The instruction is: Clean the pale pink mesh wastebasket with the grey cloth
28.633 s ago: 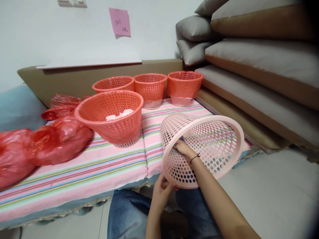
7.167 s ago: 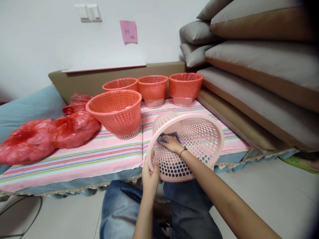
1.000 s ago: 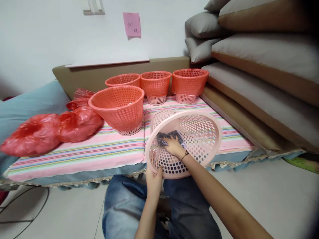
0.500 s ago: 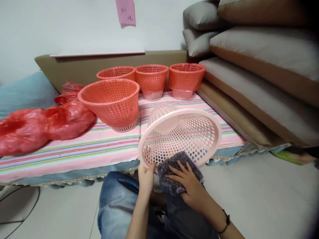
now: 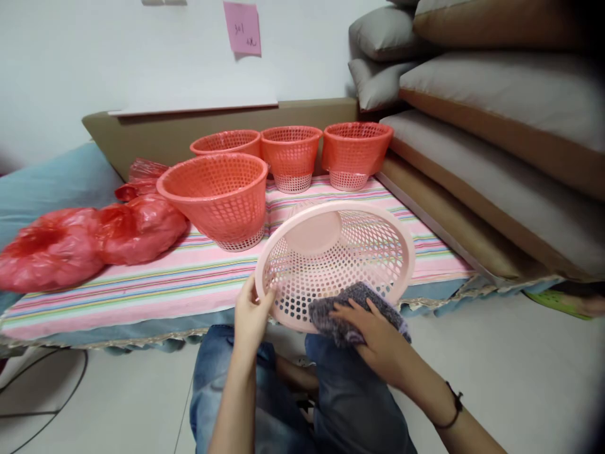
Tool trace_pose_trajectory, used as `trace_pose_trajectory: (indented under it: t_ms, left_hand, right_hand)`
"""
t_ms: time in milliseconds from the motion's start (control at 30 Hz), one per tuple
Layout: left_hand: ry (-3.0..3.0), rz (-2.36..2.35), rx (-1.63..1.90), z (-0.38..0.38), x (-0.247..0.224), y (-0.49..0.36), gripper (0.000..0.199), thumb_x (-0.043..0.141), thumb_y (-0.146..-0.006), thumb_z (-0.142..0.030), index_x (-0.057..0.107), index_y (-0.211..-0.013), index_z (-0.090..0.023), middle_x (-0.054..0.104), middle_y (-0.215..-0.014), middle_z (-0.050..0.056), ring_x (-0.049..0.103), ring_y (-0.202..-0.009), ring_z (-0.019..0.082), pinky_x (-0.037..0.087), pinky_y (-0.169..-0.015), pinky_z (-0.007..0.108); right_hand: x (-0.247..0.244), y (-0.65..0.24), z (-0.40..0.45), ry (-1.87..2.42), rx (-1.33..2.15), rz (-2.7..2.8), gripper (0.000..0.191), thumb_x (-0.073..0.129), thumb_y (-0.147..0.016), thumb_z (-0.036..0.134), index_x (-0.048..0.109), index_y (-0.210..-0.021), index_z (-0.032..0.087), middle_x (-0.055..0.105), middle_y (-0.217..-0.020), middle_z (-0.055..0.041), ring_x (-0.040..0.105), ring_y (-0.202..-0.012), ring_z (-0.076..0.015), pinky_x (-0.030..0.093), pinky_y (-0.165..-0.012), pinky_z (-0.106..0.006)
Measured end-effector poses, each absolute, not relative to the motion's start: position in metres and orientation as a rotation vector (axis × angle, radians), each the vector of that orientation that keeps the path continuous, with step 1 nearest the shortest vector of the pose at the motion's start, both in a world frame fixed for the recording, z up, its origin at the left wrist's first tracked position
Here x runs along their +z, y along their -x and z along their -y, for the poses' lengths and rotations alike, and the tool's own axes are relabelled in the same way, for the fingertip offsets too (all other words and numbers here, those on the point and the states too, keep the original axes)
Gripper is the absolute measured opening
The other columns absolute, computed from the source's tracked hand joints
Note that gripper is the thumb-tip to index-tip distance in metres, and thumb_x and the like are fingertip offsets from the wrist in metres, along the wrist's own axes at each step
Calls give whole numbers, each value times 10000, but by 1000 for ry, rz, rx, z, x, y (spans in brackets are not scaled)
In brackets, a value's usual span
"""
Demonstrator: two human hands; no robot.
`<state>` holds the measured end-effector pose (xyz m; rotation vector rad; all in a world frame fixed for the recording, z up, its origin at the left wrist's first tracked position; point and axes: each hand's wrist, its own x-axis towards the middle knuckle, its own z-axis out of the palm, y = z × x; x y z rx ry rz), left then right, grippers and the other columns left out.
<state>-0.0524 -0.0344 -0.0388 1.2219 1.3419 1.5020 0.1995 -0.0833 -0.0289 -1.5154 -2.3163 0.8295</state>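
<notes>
A pale pink perforated basket is tipped on its side, its wide mouth facing me. Its rim is pinched at the lower left by my left hand, thumb on the inside. My right hand presses a fuzzy grey cloth against the lower right of the rim and inner wall, fingers spread over the cloth. Part of the basket's lower edge is hidden behind the cloth.
Red-wrapped baskets stand on the striped sheet behind. Red plastic bundles lie at the left. Large cushions are stacked at the right. A pink note hangs on the wall.
The basket has turned slightly, its mouth facing me more. My left hand has shifted left and up along the rim. My right hand and the cloth have moved right and a little up.
</notes>
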Motion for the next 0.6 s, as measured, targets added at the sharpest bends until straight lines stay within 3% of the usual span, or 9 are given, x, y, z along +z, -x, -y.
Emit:
trace_pose_trajectory:
  t_ms: [100, 167, 233, 300, 400, 533, 600]
  left_hand:
    - [-1143, -1297, 1553, 47, -62, 33, 691, 769, -712, -293, 538, -1358, -210, 552, -1427, 108, 494, -1339, 270, 369, -1139, 391]
    - [-1067, -1255, 1554, 53, -75, 22, 746, 772, -703, -267, 500, -1397, -232, 523, -1457, 99, 466, -1362, 275, 355, -1149, 391]
    - [-988, -1222, 1555, 55, -81, 15, 749, 759, -704, -244, 494, -1404, -240, 537, -1445, 95, 479, -1351, 281, 354, -1148, 409]
    - [-946, -1204, 1558, 55, -83, 13, 742, 746, -697, -217, 501, -1398, -237, 552, -1430, 97, 487, -1344, 285, 345, -1151, 426]
    - [-945, -1181, 1559, 53, -82, 14, 723, 725, -696, -191, 513, -1385, -239, 545, -1437, 94, 474, -1357, 277, 314, -1169, 433]
    - [-947, -1217, 1552, 51, -89, 14, 655, 702, -697, -193, 560, -1335, -220, 582, -1397, 92, 468, -1362, 268, 298, -1176, 432]
    - [-942, -1227, 1574, 50, -92, 12, 648, 695, -689, -190, 569, -1324, -219, 601, -1374, 87, 489, -1344, 266, 302, -1174, 432]
  right_hand:
    - [-13, -193, 48, 1358, 654, 2032, 635, 395, -753, 90, 536, -1359, 218, 543, -1422, -71, 468, -1341, -224, 335, -1153, -492]
    - [-2, -182, 16, 1268, 472, 1900, 565, 394, -804, 124, 540, -1345, 188, 583, -1368, -92, 511, -1292, -219, 380, -1126, -449]
    - [2, -168, -18, 1243, 251, 1859, 557, 385, -820, 116, 527, -1357, 158, 568, -1379, -101, 478, -1315, -225, 338, -1151, -440]
    - [-7, -152, -49, 1276, 81, 1954, 594, 422, -831, 120, 464, -1423, 149, 468, -1482, -88, 326, -1423, -251, 218, -1202, -463]
    - [-42, -133, -82, 1454, 178, 2247, 615, 446, -864, 127, 412, -1473, 208, 303, -1589, -23, 90, -1498, -293, 65, -1212, -524]
    - [-88, -123, -97, 1666, 459, 2331, 595, 466, -872, 151, 442, -1452, 281, 372, -1554, -13, 199, -1463, -369, 109, -1149, -647]
    - [-96, -124, -98, 1690, 506, 2314, 574, 466, -890, 203, 436, -1457, 286, 431, -1518, -27, 280, -1432, -376, 135, -1138, -654]
